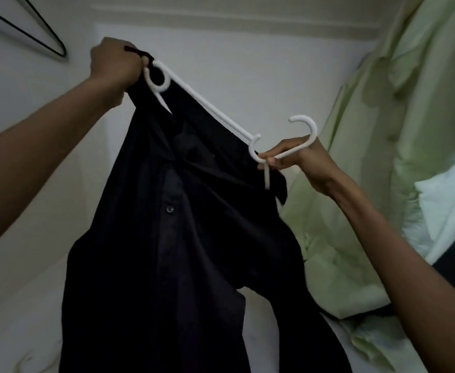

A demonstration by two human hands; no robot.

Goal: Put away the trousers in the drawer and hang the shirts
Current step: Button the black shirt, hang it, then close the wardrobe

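A black button-up shirt (183, 238) hangs in the middle of the view, draped on a white plastic hanger (215, 111) that is tilted, its left end higher. My left hand (115, 68) grips the shirt's shoulder together with the hanger's left end. My right hand (296, 160) holds the hanger by the neck just below its hook (308, 130). The shirt's lower part falls past the bottom edge of the view. No trousers or drawer are in sight.
A pale green garment (398, 146) hangs at the right, close to my right forearm. An empty black wire hanger (51, 39) hangs at the top left. White wardrobe walls (234, 60) surround the space behind the shirt.
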